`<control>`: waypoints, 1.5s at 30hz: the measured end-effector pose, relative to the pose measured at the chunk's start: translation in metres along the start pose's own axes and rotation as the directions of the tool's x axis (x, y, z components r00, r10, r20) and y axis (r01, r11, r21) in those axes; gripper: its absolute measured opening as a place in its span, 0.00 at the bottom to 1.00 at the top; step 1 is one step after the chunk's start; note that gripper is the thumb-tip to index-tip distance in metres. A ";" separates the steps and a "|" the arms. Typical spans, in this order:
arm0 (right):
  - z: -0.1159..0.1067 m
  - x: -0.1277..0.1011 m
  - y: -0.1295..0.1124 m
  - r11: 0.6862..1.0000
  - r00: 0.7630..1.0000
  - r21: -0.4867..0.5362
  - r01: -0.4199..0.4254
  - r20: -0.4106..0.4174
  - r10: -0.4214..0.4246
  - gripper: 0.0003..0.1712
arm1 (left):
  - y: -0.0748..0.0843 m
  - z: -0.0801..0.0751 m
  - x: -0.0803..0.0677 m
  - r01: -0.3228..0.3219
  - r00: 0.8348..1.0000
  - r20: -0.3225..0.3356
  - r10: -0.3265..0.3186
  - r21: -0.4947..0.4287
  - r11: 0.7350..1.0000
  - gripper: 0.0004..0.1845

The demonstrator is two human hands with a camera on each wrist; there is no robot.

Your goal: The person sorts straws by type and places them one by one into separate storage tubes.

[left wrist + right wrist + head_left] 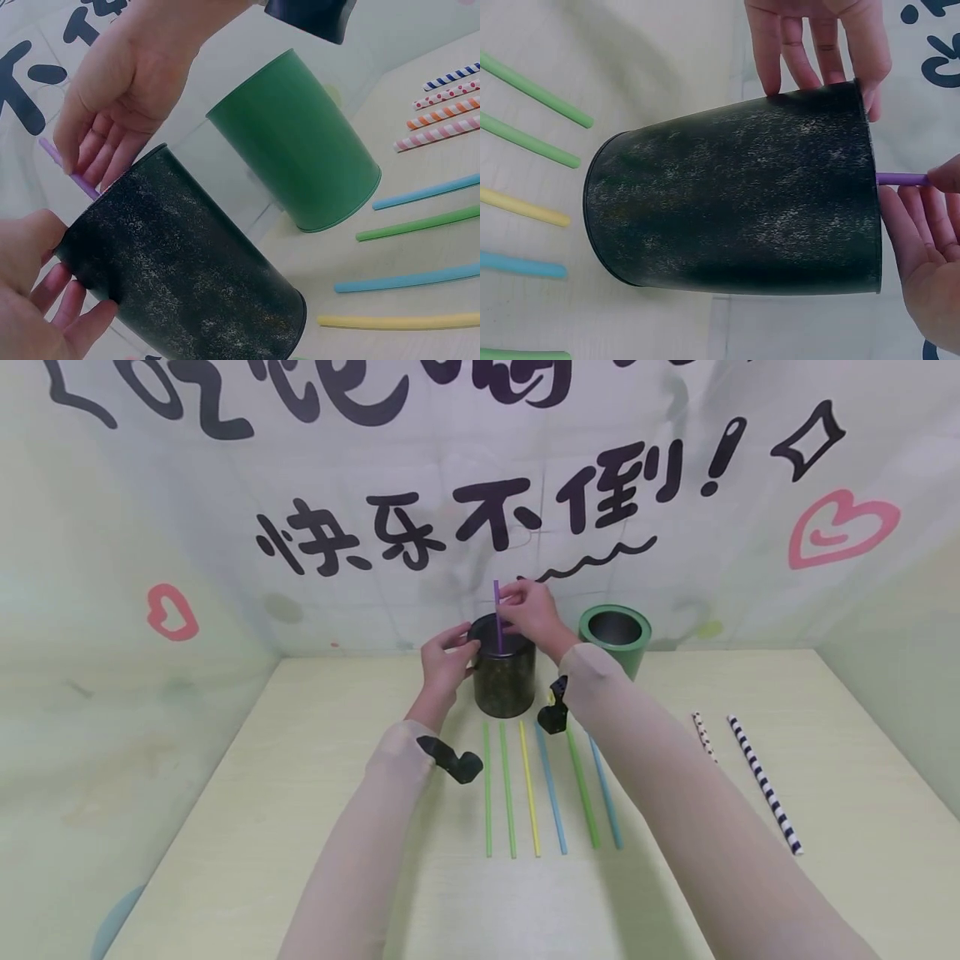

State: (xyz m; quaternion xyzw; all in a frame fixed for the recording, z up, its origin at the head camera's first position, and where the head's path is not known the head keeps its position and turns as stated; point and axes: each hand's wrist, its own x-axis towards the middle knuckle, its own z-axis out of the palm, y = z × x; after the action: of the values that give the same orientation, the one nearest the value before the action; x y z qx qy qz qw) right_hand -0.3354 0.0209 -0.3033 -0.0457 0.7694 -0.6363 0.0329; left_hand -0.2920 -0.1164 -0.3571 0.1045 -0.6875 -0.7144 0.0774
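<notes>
A purple straw (499,642) stands nearly upright with its lower end inside a black metal bucket (505,687). My right hand (531,610) pinches the straw above the rim between thumb and fingers, and the right wrist view shows its fingers close to the rim. My left hand (442,666) steadies the bucket from its left side, thumb at the rim and fingers against the outer wall (802,187). The straw's bottom end is hidden by the bucket wall.
A green bucket (633,660) stands right of the black one. Several plain straws lie in a row in front, among them a yellow straw (529,789) and a blue straw (552,789). Patterned straws, including a navy-striped straw (765,783), lie farther right. A printed cloth hangs behind.
</notes>
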 end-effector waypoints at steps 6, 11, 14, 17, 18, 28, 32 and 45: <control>0.004 0.003 0.002 0.997 0.998 -0.065 -0.036 0.040 0.039 0.16 | 0.000 -0.001 0.000 -0.001 1.000 -0.003 0.001 0.001 1.000 0.20; 0.010 0.005 0.004 0.991 0.996 -0.116 -0.062 0.057 0.069 0.16 | 0.000 -0.001 0.000 -0.002 1.000 -0.003 0.002 -0.009 1.000 0.20; 0.013 0.006 0.006 0.987 0.997 -0.151 -0.055 0.042 0.062 0.15 | 0.000 0.000 0.000 0.000 1.000 0.000 0.000 -0.016 1.000 0.20; 0.014 0.006 0.006 0.981 0.999 -0.186 -0.046 0.016 0.050 0.15 | 0.001 0.000 0.000 0.003 1.000 0.003 -0.003 -0.020 1.000 0.19; 0.015 0.006 0.006 0.979 0.999 -0.197 -0.045 0.009 0.048 0.15 | 0.001 0.000 0.000 0.004 1.000 0.004 -0.004 -0.021 1.000 0.19; 0.019 0.008 0.003 0.958 0.996 -0.273 -0.085 -0.032 0.080 0.13 | 0.002 0.001 -0.002 0.015 1.000 0.003 -0.014 -0.021 1.000 0.19; 0.019 0.009 0.002 0.955 0.995 -0.279 -0.098 -0.038 0.091 0.14 | 0.002 0.001 -0.002 0.014 1.000 0.006 -0.014 -0.019 1.000 0.19; 0.003 0.004 -0.006 0.976 0.993 -0.182 -0.119 -0.021 0.117 0.16 | 0.002 0.000 -0.001 0.015 1.000 0.003 -0.015 -0.033 0.999 0.20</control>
State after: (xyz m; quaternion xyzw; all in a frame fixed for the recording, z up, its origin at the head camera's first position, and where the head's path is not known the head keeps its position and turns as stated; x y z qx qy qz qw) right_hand -0.3393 0.0163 -0.2979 0.0005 0.8261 -0.5600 0.0623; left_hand -0.2912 -0.1160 -0.3553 0.1075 -0.6749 -0.7264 0.0729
